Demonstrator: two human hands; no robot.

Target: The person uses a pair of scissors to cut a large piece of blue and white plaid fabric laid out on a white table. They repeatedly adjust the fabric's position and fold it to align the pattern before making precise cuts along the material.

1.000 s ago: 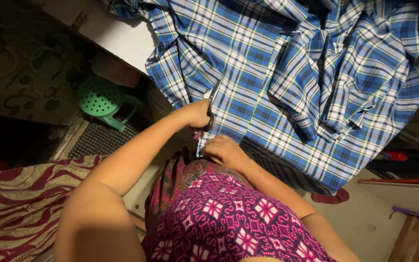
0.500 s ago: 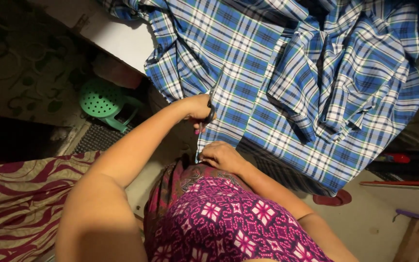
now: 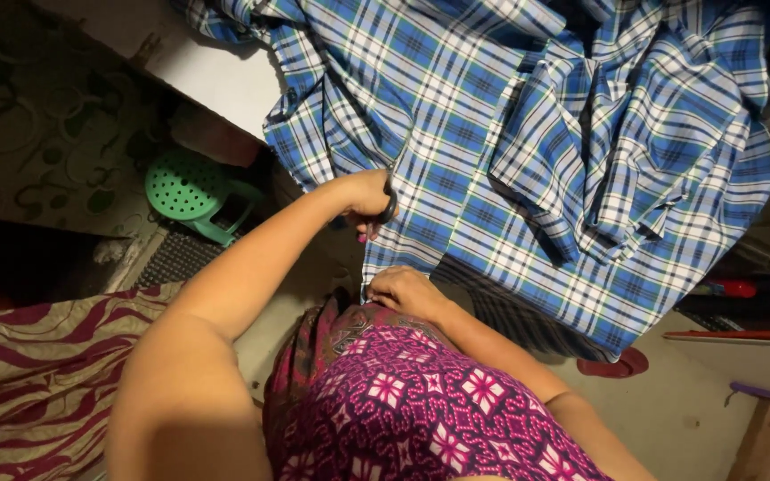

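At the table's (image 3: 216,76) near edge, the left hand (image 3: 369,194) grips dark-handled scissors (image 3: 389,209) while the right hand (image 3: 403,289) pinches the hem of the light, limp plaid shirt (image 3: 510,142), best held taut there.

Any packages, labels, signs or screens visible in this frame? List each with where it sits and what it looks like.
None in view: no package, label, sign or screen.
What shows instead: a blue, white and green plaid cotton shirt spread on the pale work surface.
The left hand grips dark-handled scissors at the shirt's edge.
The right hand holds the hem.
A green perforated plastic stool stands on the floor at left.
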